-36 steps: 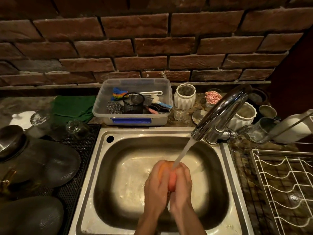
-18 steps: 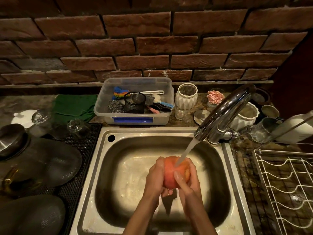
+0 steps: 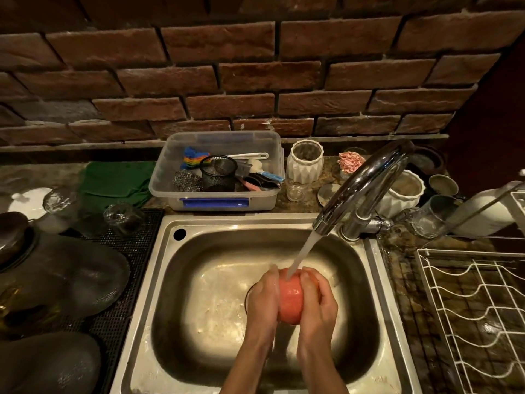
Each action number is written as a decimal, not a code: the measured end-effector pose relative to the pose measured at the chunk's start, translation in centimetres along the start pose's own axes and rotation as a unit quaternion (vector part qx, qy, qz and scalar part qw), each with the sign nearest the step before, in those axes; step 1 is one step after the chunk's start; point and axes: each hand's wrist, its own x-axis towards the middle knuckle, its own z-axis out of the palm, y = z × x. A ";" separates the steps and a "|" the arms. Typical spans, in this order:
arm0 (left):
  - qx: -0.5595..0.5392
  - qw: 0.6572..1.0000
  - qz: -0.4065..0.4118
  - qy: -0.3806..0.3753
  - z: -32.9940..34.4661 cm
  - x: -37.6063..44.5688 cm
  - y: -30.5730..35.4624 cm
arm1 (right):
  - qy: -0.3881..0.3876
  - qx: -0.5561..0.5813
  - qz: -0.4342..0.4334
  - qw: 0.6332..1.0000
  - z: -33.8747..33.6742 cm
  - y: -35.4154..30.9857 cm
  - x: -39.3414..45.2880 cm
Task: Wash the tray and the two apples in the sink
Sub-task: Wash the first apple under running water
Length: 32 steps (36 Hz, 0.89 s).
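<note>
The person's left hand (image 3: 262,301) and right hand (image 3: 318,304) clasp a round orange-red apple (image 3: 289,301) between them, palms pressed to its opposite flanks and fingers curled over the top; both hands are closed on the fruit, leaving its near face and crown bare so the water can reach the skin; the apple sits low over the middle of the rectangular stainless-steel sink (image 3: 377,308), which should keep the splash inside the basin.

The white stream of water (image 3: 305,251) falls at a slant from the curved chrome tap (image 3: 366,183) and lands on the crown of the apple, between the two sets of fingertips; a two-handed hold probably suits rubbing and turning a wet, slippery fruit.

The step in hand looks like the rinsing of one apple; a second apple is not to be seen, and which of the dark dishes on the black mat at the left is the tray cannot be told.

Behind the sink stands a clear plastic tub with a blue latch (image 3: 218,194), holding scourers and brushes within reach; a white wire drying rack (image 3: 477,314) waits to the right, a likely place for washed things.
</note>
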 end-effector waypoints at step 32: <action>-0.028 0.999 0.023 -0.005 -2.1 1.9 0.4 | -0.245 -0.072 0.066 0.965 -2.1 0.6 1.9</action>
